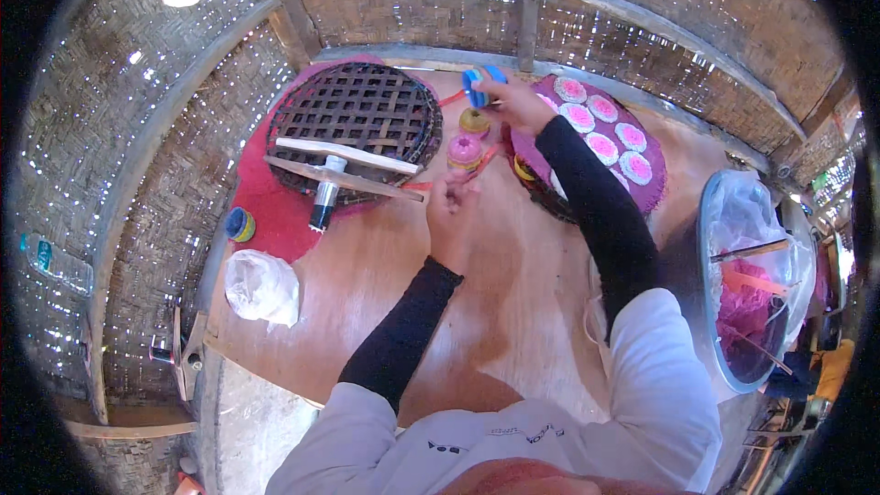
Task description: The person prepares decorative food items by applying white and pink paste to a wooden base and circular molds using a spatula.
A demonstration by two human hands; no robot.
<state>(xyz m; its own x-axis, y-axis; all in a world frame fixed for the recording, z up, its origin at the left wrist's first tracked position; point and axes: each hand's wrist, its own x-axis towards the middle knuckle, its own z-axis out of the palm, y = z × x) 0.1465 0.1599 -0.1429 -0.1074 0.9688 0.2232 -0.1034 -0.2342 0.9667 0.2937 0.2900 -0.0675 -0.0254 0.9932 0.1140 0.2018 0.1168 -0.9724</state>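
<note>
High over the far middle of the table, my right hand (515, 103) grips a short, ring-like blue piece (480, 86) between thumb and fingers. My left hand (445, 211) is lower, with its loosely bent fingers apart, just in front of a pink ring (465, 152). Behind that ring stands an olive-yellow ring (474, 121). An orange-red strip (486, 163) runs beside the pink ring, partly hidden by my left hand. To the right, under my right forearm, several round pink-and-white pieces (603, 147) lie on a purple cloth (653, 188) over a round tray.
A dark lattice tray (357, 115) rests on red cloth (259, 188), with a wooden-bladed tool (344, 170) across it. At left are a blue-and-yellow ring (240, 225) and white plastic bag (261, 289). A large tub (708, 266) stands right. Woven walls (403, 0) border the table.
</note>
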